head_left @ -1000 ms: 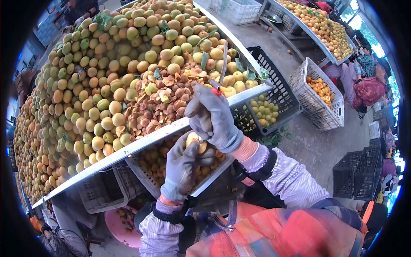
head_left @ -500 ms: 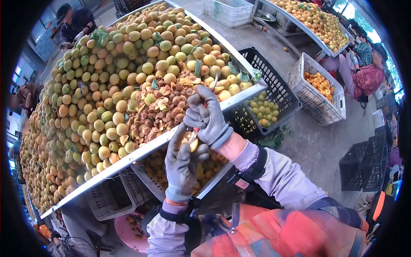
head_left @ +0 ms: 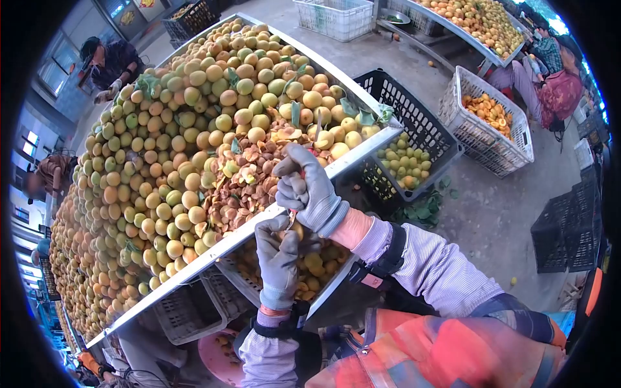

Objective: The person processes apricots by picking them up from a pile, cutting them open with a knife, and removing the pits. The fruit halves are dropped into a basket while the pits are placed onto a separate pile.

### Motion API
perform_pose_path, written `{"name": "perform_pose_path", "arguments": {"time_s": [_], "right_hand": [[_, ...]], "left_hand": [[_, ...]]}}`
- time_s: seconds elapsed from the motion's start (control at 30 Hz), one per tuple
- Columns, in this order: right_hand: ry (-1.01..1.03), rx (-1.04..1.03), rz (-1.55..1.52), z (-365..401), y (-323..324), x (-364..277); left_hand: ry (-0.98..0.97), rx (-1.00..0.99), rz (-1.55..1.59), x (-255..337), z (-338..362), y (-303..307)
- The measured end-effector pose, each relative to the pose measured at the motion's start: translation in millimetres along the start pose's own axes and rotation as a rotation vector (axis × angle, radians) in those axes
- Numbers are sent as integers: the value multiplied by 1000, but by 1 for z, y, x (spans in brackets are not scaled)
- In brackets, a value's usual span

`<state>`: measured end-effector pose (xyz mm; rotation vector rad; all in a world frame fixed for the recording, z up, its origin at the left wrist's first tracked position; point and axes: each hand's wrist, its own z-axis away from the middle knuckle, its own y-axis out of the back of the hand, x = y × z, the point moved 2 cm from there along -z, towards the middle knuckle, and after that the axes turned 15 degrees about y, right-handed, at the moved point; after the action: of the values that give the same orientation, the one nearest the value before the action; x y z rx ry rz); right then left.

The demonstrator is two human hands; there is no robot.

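Observation:
My gloved right hand [head_left: 310, 194] is closed around a red-handled knife, whose thin metal blade [head_left: 318, 125] sticks up past the fist. A bit of red and metal also shows below that fist, close to the fingers of my left hand [head_left: 278, 258]. Those gloved left fingers are curled together, partly blurred, and what they hold is mostly hidden. Both hands are at the front rim of a table [head_left: 233, 231] heaped with apricots [head_left: 162, 194]. Just beyond the rim lies a pile of brown pits and scraps [head_left: 242, 184]. Under my hands, a crate [head_left: 323, 292] holds more apricots.
A black crate with green fruit [head_left: 404, 161] stands right of the table. Farther right is a white crate of orange halves [head_left: 488, 119]. A pink basin [head_left: 217, 362] and a grey crate [head_left: 191, 317] are below. Other people [head_left: 116, 68] sit around, and another fruit table [head_left: 475, 26] is behind.
The yellow cut apricot that showed in my left hand is now mostly out of sight. My right hand has shifted slightly, and the whole view has turned a little.

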<state>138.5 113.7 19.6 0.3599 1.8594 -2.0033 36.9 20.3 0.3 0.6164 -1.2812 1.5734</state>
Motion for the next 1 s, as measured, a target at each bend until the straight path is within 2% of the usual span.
{"name": "perform_pose_path", "arguments": {"time_s": [0.17,0.23,0.3,0.33,0.5,0.63,0.77,0.83,0.9,0.97,1.0], "right_hand": [[201,-110,12,-10,-6,-31],[184,-120,135,-5,-4,-36],[172,-96,541,6,-13,-36],[94,-192,576,9,-14,-36],[65,-191,623,7,-10,-34],[48,-122,612,0,0,-47],[102,-130,567,-3,2,-59],[85,-126,533,-4,2,-65],[107,-109,511,-6,3,-71],[117,-122,472,-8,7,-79],[140,-124,446,-10,12,-81]], "left_hand": [[63,-3,121,-6,2,4],[92,22,149,-8,-1,6],[7,10,214,-6,-5,6],[7,13,192,-1,-5,7],[-74,26,112,12,1,11],[5,-109,15,5,5,16],[56,-38,-184,-2,10,20],[129,65,-386,-8,12,31],[197,134,-387,-13,12,43],[-27,159,-909,-8,13,49],[-27,170,-917,-7,14,49]]}}
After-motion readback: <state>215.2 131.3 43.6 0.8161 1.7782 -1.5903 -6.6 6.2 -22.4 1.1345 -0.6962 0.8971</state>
